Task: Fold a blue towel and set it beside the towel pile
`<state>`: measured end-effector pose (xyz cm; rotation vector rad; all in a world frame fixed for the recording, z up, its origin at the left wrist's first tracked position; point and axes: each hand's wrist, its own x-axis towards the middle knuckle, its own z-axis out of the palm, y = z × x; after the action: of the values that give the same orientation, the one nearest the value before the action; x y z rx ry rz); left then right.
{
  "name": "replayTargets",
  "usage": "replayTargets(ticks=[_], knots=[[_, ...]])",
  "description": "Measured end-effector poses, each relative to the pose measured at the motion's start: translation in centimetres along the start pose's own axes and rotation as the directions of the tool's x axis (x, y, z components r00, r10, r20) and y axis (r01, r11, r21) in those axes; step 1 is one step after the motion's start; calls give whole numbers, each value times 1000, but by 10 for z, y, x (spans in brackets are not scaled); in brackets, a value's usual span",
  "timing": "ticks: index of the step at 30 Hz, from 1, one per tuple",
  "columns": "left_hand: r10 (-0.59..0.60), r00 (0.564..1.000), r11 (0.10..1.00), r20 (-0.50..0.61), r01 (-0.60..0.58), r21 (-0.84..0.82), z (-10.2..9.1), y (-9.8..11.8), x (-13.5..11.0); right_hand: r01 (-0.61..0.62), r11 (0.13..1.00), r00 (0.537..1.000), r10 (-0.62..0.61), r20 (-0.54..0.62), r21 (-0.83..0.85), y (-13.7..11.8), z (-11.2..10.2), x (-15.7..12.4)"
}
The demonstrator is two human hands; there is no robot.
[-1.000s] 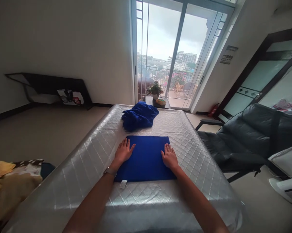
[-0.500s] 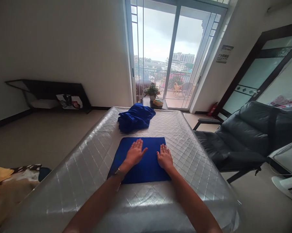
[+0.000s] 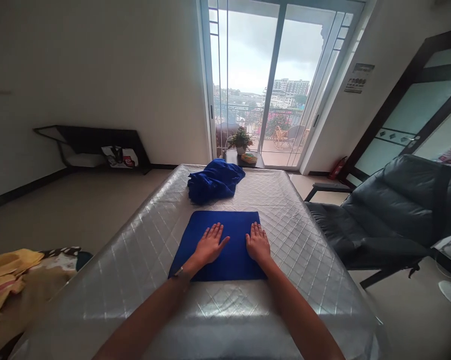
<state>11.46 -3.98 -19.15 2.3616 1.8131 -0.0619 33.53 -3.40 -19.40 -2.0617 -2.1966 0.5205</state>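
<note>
Left hand (image 3: 210,245) and right hand (image 3: 259,243) flat, thumbs apart from fingers; cloth (image 3: 235,256) under my palms, toward surface's (image 3: 231,299) near edge.

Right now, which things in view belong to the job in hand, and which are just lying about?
In the job:
flat blue cloth, under the left hand and right hand
silver cover beneath it
crumpled blue cloth, probably, given its matching colour

Just about:
potted plant
black armchair
fire extinguisher
yellow cloth
</note>
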Motion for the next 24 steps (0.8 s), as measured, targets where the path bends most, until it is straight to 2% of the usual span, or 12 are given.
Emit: replayTargets(ticks=[4,6,8,13,20,22,24], knots=[[-112,993,989,-26,114,95,-1,-57,-30,-4,1000,1000,4,3,3,-1,-1,-1],[-133,989,985,-58,138,107,-1,-74,-41,-4,1000,1000,4,-4,-4,-2,-2,-1],[-140,987,984,-81,148,98,-1,-82,-47,-1,1000,1000,1,-10,-18,-3,-3,-2],[-135,985,987,-112,144,78,0,-79,-48,18,998,1000,-18,4,-63,-6,-11,-13],[-149,986,984,-71,155,84,-9,-80,-49,64,996,997,-61,54,-64,1,-10,-56],[-155,984,983,-86,162,89,-13,-74,-48,60,997,997,-57,54,-54,1,-8,-62],[-131,988,988,-83,137,67,-18,-57,-45,52,998,997,-49,54,-45,1,-7,-63]])
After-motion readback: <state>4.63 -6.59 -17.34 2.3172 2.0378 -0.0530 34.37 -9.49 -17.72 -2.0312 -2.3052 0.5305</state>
